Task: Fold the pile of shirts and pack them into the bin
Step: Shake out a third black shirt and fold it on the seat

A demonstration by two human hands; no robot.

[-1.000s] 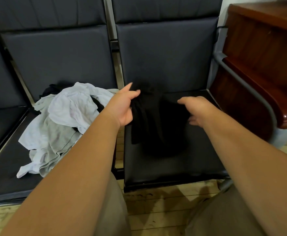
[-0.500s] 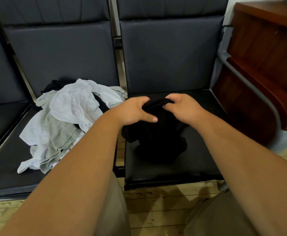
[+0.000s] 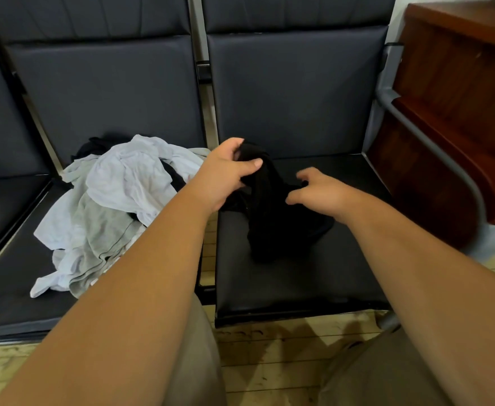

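A crumpled black shirt (image 3: 272, 218) lies bunched on the right-hand black seat (image 3: 313, 276). My left hand (image 3: 225, 174) grips its upper end and lifts it off the cushion. My right hand (image 3: 319, 191) pinches a fold on the shirt's right side with curled fingers. A pile of shirts (image 3: 108, 206), pale blue and grey with a bit of black showing, sits loose on the middle seat (image 3: 14, 288) to the left. No bin is in view.
The seats form one row with dark padded backrests (image 3: 293, 92). A grey metal armrest (image 3: 434, 142) and a dark red wooden cabinet (image 3: 460, 92) close off the right side. Pale wooden floor (image 3: 269, 361) runs in front, with my knees at the bottom edge.
My hands were together on the black shirt's top; now the left hand has lifted its end and the right hand has moved right and down to another fold.
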